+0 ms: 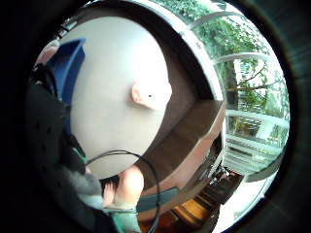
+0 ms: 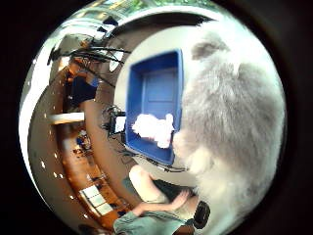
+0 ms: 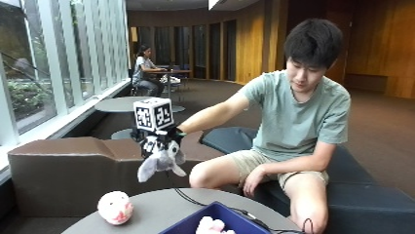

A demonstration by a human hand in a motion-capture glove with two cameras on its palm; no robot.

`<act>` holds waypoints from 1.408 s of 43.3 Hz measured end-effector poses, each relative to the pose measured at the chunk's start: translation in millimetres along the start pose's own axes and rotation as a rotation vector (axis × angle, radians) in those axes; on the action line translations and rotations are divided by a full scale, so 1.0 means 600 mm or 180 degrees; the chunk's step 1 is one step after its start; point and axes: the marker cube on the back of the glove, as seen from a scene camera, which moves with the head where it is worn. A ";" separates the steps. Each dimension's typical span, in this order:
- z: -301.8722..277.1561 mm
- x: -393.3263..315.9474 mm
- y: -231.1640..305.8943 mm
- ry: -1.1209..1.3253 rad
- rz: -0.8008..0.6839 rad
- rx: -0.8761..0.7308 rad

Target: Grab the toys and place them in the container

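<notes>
While the gloved right hand [image 3: 158,139] hangs in the air at left of centre in the outside view, its fingers are curled round the top of a grey plush toy [image 3: 160,163], which dangles below the glove well above the round table [image 3: 165,207]. The blue container [image 3: 217,219] sits at the bottom centre of that frame, lower and to the right of the hand, with a white plush toy [image 3: 211,225] already lying inside it. A pink plush toy [image 3: 115,207] rests on the table at lower left, apart from the container.

The step in hand looks like the carry to the bin. To do it well, the hand should travel toward the lower right until the dangling toy hangs over the container's open middle, not its near wall. The thumb side palm view shows grey fur [image 2: 230,112] just beside the container [image 2: 156,88], so the line is nearly right. Lowering before letting go would keep the soft toy from bouncing off the rim or landing on the white toy [image 2: 154,128] and rolling out. The pink toy [image 1: 150,94] is left for afterwards.
</notes>
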 end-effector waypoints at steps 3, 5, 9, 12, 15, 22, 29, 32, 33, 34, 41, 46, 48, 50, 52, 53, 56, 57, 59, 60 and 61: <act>-0.061 -0.029 -0.008 0.0061 -0.0054 0.0151; -0.091 -0.048 -0.016 0.0085 -0.0097 0.0225; -0.135 -0.092 -0.033 0.0109 -0.0201 0.0349; -0.157 -0.130 -0.048 0.0154 -0.0261 0.0408; -0.165 -0.172 -0.065 0.0160 -0.0352 0.0462; -0.134 -0.266 -0.100 0.0110 -0.0585 0.0461; -0.059 -0.335 -0.128 0.0237 -0.0757 0.0265; -0.027 -0.347 -0.138 0.0347 -0.0779 0.0228; -0.017 -0.348 -0.141 0.0380 -0.0772 0.0216; -0.007 -0.348 -0.142 0.0411 -0.0758 0.0199; 0.053 -0.340 -0.144 0.0487 -0.0650 -0.0562; 0.057 -0.332 -0.132 0.0428 -0.0743 -0.0861; 0.047 -0.326 -0.126 0.0406 -0.0793 -0.0870; 0.030 -0.316 -0.119 0.0375 -0.0826 -0.0835; 0.008 -0.300 -0.113 0.0344 -0.0833 -0.0778; -0.004 -0.290 -0.109 0.0331 -0.0827 -0.0751; -0.038 -0.255 -0.101 0.0317 -0.0759 -0.0667; -0.052 -0.238 -0.098 0.0321 -0.0714 -0.0629; -0.079 -0.195 -0.091 0.0334 -0.0603 -0.0554; -0.091 -0.170 -0.087 0.0342 -0.0539 -0.0524; -0.100 -0.144 -0.082 0.0349 -0.0469 -0.0503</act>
